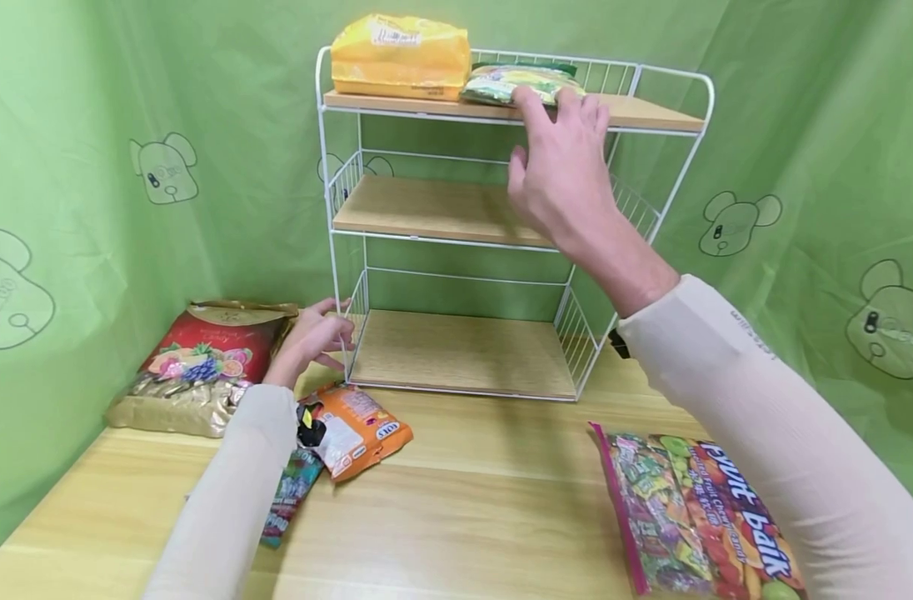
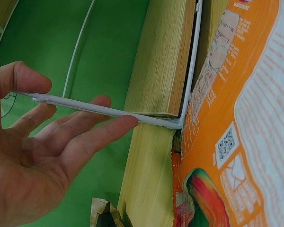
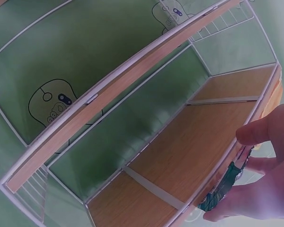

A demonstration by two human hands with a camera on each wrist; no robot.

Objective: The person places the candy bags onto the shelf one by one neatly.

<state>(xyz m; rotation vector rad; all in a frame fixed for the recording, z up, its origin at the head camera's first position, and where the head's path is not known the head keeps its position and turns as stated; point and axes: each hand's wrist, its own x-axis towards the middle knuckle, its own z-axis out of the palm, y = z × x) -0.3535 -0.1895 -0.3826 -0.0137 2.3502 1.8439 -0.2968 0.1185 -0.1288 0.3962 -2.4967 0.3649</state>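
A white wire rack [image 1: 456, 390] with three wooden shelves stands at the back of the table. My left hand [image 1: 317, 337] holds its front left post [image 2: 94, 108], thumb on one side and fingers on the other. On the top shelf [image 1: 651, 112], my right hand [image 1: 565, 171] rests its fingertips at the front edge of a green and white snack packet [image 1: 527, 81]. In the right wrist view, the thumb [image 3: 253, 134] lies at the shelf's edge, and the packet [image 3: 222, 189] shows partly beyond it. A yellow bag [image 1: 400, 58] stands left of the packet.
An orange bag [image 1: 362, 433] lies by the rack's front left foot, overlapping a teal packet [image 1: 291, 492]. A red and gold bag [image 1: 202, 367] leans at the far left. Front right, a fruit candy bag [image 1: 681, 508] lies partly under my right sleeve. Green curtain [image 1: 239, 150] surrounds the table.
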